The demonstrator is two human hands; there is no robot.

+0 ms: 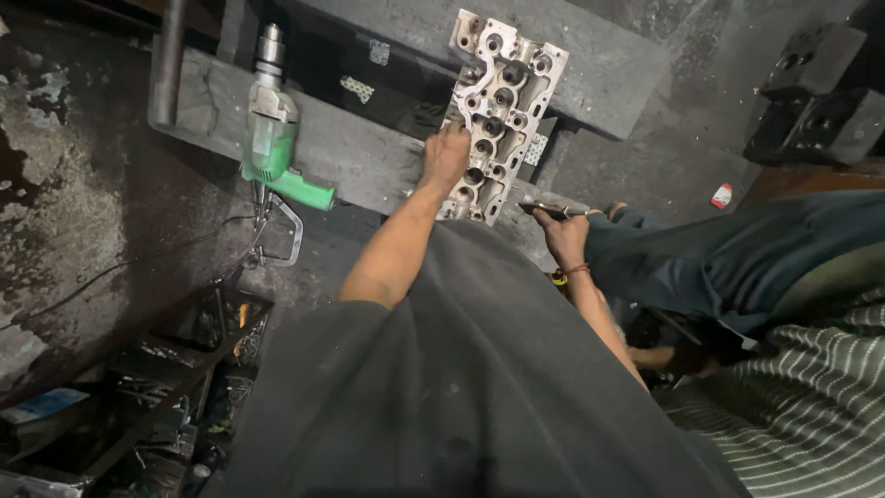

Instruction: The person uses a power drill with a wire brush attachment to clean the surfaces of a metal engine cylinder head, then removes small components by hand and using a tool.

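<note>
Aluminium cylinder head (495,111) lies across the dark steel beams (369,152), and my left hand (445,157) presses flat on its near edge, grip spread rather than clamped. My right hand (564,235) is closed on a thin metal tool (546,210) just beside the casting. Work on it looks barely begun; the green drill (277,148) lies untouched.
</note>
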